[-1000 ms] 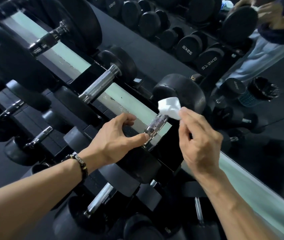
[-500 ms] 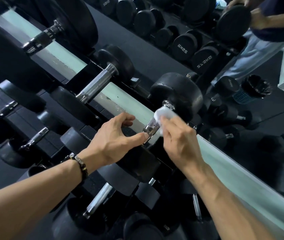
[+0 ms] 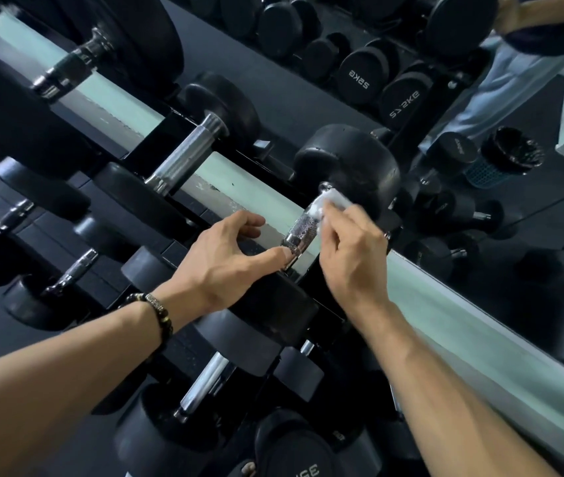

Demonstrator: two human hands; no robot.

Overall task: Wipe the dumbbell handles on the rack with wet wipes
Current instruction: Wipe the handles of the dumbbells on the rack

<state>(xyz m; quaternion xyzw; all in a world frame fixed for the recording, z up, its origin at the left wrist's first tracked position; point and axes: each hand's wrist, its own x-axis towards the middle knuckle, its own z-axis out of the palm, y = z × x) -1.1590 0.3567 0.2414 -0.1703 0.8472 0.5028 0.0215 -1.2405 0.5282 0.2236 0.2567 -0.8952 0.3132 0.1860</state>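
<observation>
A black dumbbell (image 3: 353,163) lies on the top row of the rack (image 3: 156,139), its knurled chrome handle (image 3: 303,232) showing between my hands. My right hand (image 3: 353,256) pinches a white wet wipe (image 3: 330,201) against the far end of that handle, next to the round head. My left hand (image 3: 229,259) rests on the near head of the same dumbbell, thumb tip touching the near end of the handle, fingers loosely bent and gripping nothing. A beaded bracelet is on my left wrist.
More dumbbells fill the rack: one with a chrome handle (image 3: 184,160) to the left, others on lower rows (image 3: 205,383). A mirror behind a pale green ledge (image 3: 463,321) reflects the rack, a person in light trousers (image 3: 500,80) and a bin (image 3: 500,160).
My right hand came down with the wipe from above the handle and now presses it on the far end of the handle. My left hand has stayed in place.
</observation>
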